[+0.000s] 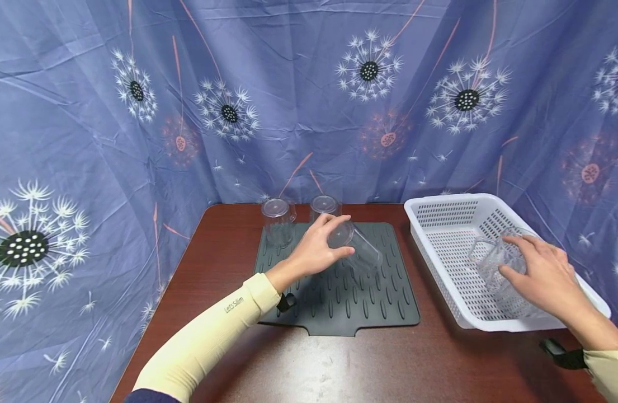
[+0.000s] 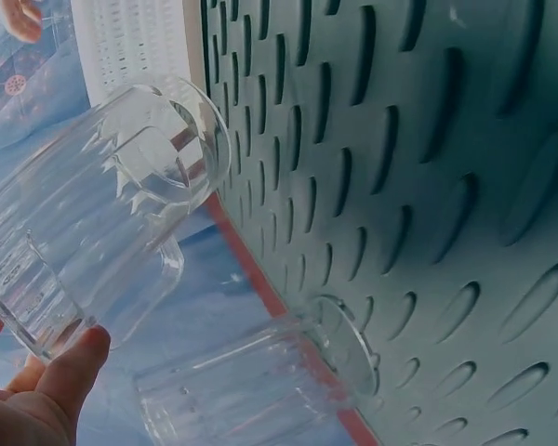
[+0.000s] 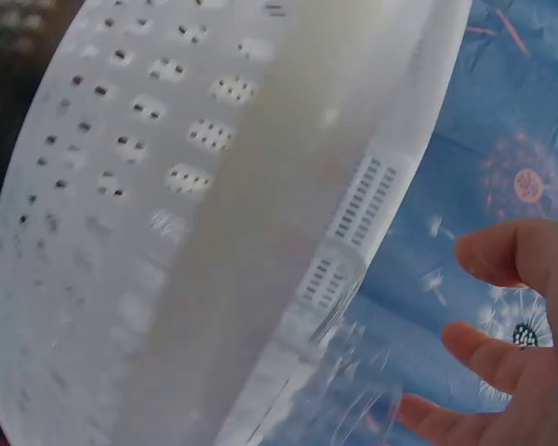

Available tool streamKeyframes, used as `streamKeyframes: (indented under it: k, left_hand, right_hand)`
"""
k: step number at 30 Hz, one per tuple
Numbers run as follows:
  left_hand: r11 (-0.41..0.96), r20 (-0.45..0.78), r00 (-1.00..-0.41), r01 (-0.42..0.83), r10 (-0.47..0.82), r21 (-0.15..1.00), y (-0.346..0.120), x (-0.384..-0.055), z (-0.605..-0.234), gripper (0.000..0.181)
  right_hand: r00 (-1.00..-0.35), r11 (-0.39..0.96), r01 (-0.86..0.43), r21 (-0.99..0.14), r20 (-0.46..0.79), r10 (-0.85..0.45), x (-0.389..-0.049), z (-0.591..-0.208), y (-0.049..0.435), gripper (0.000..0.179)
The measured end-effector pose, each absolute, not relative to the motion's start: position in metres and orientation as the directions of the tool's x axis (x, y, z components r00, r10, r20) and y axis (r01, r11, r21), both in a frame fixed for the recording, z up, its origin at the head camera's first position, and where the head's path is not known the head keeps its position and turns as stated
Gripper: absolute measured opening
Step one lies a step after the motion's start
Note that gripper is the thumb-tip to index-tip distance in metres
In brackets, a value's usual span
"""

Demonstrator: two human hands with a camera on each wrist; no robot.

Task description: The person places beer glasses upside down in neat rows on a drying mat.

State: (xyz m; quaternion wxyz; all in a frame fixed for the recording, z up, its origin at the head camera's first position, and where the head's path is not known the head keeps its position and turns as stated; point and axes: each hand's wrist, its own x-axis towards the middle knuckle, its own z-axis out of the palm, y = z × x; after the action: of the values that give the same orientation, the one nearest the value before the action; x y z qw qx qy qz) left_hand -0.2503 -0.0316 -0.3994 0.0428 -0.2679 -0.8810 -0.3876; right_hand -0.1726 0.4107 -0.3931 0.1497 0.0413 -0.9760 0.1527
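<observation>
My left hand grips a clear glass mug by its base end. The mug tilts, mouth down and to the right, above a dark grey drying mat; in the left wrist view its handle shows on the side. Two more glass mugs stand upside down at the mat's back, one at the left and another partly behind my left hand. My right hand is over a white basket, fingers spread beside a clear glass mug inside it. Whether the fingertips touch that glass is unclear.
The mat lies on a dark red-brown wooden table. The perforated basket stands right of the mat and holds more clear glassware, partly hidden by my right hand. A blue dandelion-print curtain hangs behind and beside the table.
</observation>
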Motion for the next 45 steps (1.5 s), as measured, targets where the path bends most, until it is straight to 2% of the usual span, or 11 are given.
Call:
streamKeyframes:
  k: [6, 20, 36, 45]
  left_hand:
    - [0.585, 0.277, -0.854, 0.507, 0.440, 0.633, -0.023, -0.257, -0.395, 0.071]
    - [0.598, 0.229, -0.855, 0.495, 0.466, 0.631, -0.008, -0.270, -0.392, 0.071]
    - [0.633, 0.207, -0.865, 0.480, 0.457, 0.607, 0.005, -0.290, -0.383, 0.069]
    - [0.684, 0.173, -0.875, 0.465, 0.452, 0.562, 0.016, -0.305, -0.379, 0.069]
  right_hand:
    - [-0.972, 0.963, 0.008, -0.269, 0.223, 0.070, -0.165, -0.395, 0.420, 0.066]
    - [-0.986, 0.963, 0.071, -0.261, 0.130, 0.107, -0.155, -0.412, 0.442, 0.082]
    - [-0.977, 0.979, 0.036, -0.202, 0.197, 0.077, -0.155, -0.417, 0.442, 0.071]
    - [-0.972, 0.977, 0.002, -0.212, 0.229, 0.052, -0.157, -0.419, 0.440, 0.070]
